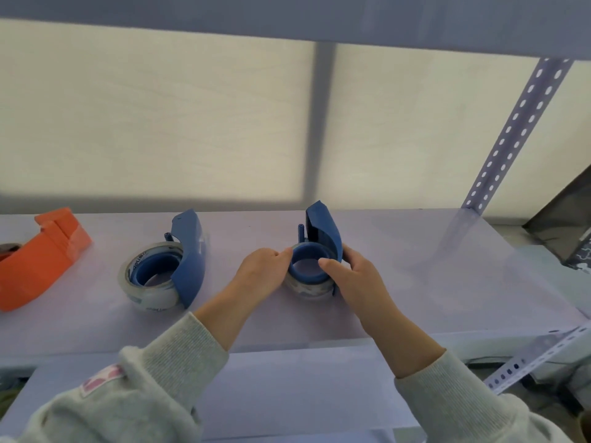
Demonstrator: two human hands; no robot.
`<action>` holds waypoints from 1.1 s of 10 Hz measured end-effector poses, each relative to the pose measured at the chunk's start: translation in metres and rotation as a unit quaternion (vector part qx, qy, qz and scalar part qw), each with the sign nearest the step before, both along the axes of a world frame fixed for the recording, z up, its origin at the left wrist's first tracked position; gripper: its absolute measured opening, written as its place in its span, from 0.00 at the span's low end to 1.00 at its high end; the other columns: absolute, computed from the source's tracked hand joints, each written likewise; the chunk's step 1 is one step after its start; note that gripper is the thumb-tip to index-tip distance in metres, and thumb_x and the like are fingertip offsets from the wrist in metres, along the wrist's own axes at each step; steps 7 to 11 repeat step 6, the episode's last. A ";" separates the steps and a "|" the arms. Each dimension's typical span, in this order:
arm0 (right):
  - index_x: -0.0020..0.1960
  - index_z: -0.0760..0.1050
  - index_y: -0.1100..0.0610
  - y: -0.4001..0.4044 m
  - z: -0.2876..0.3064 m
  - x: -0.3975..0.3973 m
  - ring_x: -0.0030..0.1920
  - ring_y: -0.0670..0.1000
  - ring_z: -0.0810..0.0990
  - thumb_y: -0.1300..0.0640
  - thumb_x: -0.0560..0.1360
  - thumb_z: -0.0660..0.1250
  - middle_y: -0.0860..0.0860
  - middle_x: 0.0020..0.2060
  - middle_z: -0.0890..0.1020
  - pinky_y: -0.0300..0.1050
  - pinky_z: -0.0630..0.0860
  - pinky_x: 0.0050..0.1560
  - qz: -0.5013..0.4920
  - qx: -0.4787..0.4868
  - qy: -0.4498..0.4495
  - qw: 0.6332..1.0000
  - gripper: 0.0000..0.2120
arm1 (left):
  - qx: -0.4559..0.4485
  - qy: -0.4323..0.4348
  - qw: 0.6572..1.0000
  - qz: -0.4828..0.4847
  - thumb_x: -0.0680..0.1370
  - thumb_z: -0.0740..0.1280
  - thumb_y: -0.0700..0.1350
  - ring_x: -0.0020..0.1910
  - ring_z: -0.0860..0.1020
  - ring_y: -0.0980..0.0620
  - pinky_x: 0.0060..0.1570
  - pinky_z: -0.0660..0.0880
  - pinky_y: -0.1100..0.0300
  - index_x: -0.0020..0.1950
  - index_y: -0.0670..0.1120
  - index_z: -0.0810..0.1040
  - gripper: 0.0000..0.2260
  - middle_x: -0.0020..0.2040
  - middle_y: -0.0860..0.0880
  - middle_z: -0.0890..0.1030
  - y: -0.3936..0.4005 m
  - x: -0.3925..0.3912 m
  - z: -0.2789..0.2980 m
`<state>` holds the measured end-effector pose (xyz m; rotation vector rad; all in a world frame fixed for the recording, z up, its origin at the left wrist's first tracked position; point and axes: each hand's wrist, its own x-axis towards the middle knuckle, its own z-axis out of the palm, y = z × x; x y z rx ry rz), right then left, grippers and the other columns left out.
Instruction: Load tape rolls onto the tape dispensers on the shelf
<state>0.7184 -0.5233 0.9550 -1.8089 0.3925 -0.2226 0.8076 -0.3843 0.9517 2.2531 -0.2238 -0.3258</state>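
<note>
Tape roll (308,287) half-seated on right blue dispenser (323,238), left hand (263,270) and right hand (355,273) clasping it; left blue dispenser (188,257) loaded; orange dispenser (38,257) state unclear

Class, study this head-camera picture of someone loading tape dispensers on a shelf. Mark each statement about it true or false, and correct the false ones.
1. Both hands are on the right blue dispenser. True: the left hand and right hand are on either side of it.
2. The left blue dispenser has no tape. False: a clear tape roll sits on it.
3. An orange dispenser lies at the shelf's left end. True.
4. The person wears gloves. False: both hands are bare.
</note>
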 end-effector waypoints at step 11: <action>0.74 0.57 0.57 -0.006 -0.012 0.005 0.68 0.56 0.70 0.37 0.64 0.74 0.54 0.70 0.69 0.56 0.71 0.66 -0.067 0.009 0.074 0.995 0.49 | 0.007 -0.134 0.990 0.035 0.81 0.56 0.55 0.48 0.72 0.52 0.47 0.66 0.61 0.64 0.43 0.72 0.19 0.58 0.45 0.74 0.000 -0.024 -0.011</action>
